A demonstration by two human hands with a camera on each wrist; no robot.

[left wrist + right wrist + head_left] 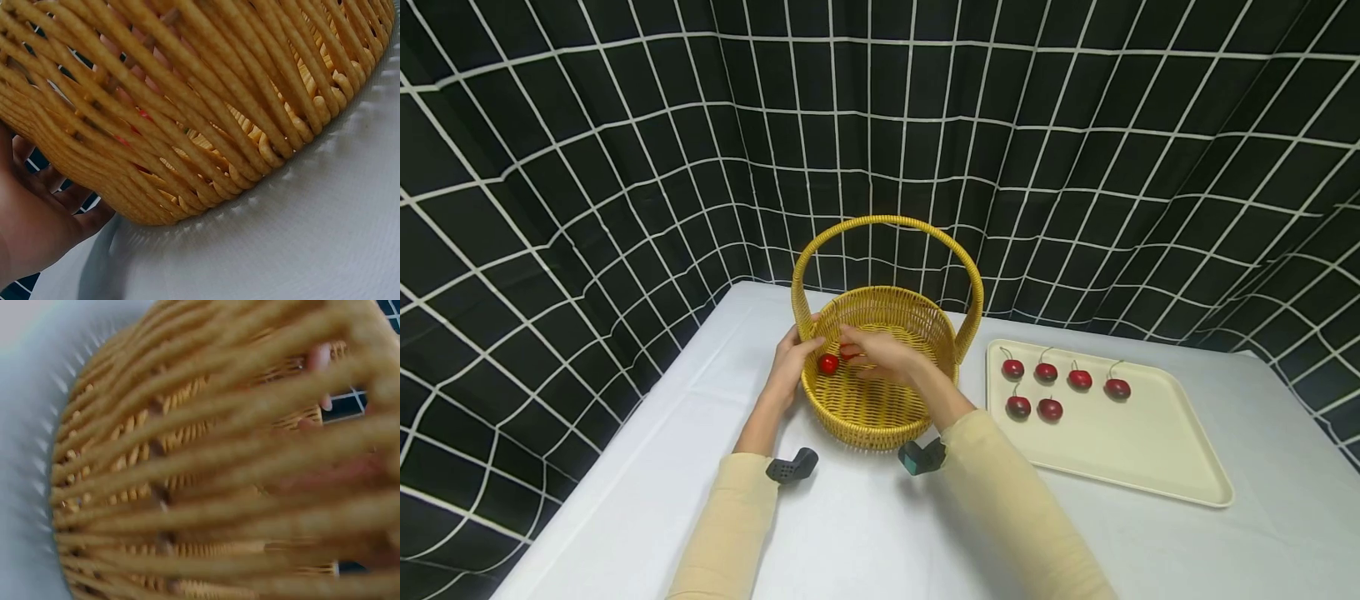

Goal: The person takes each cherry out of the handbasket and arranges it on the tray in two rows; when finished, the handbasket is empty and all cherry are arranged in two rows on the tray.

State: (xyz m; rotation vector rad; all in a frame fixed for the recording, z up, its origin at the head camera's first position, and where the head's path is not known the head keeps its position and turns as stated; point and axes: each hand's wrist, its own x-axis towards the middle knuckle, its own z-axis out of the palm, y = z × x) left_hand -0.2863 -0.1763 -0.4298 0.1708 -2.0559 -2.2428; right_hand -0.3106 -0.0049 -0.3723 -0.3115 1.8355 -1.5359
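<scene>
A yellow wicker basket (880, 437) with a tall arched handle stands on the white table. At its left rim my left hand (788, 362) grips the side, thumb over the edge and fingers outside; the left wrist view shows this hand (37, 219) against the weave. Inside the basket is my right hand (883, 354), fingers extended and apart from the thumb. One red cherry (849, 352) sits by its fingertips, partly covered by them. Another cherry (828, 364) lies on the basket floor just left. Through the weave, the right wrist view shows a finger (320, 359).
Right of the basket lies a cream tray (1135, 450) with several dark red stemmed cherries (1080, 380) in two rows at its left part. A black cloth with a white grid (917, 117) hangs behind and at both sides of the table (842, 533).
</scene>
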